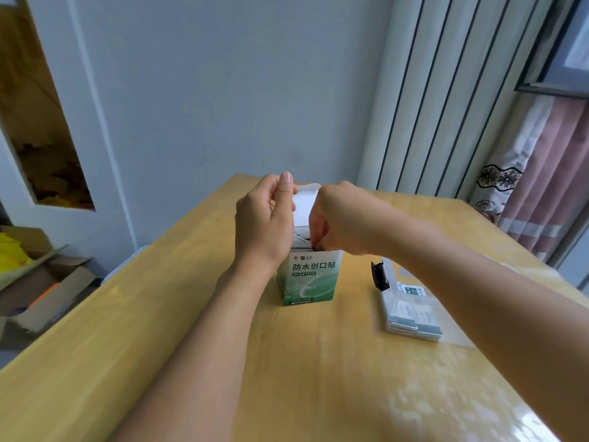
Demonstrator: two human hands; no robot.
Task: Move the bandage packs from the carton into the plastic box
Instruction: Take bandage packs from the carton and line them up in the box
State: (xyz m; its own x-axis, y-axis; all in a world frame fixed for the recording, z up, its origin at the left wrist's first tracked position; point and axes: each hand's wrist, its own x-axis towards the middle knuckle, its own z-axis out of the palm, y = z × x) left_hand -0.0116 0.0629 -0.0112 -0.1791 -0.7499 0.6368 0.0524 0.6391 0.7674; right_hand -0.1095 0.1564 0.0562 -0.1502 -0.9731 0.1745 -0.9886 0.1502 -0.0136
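Observation:
A white and green carton [310, 282] stands upright in the middle of the wooden table [191, 330], its white lid flap raised. My left hand [264, 224] grips the carton's upper left side, thumb up against the flap. My right hand [338, 218] reaches down into the open top, fingertips curled inside and pinching something there; what they hold is hidden. To the right lies the clear plastic box [411, 311] with a black clasp [379, 275], partly behind my right forearm. Several white bandage packs [414, 320] lie stacked in it.
Open cardboard boxes [41, 282] with yellow and orange items sit on the floor at the left. A white radiator [446, 90] and a pink curtain [541, 193] stand behind the table's right side. The table's right edge runs close to the plastic box.

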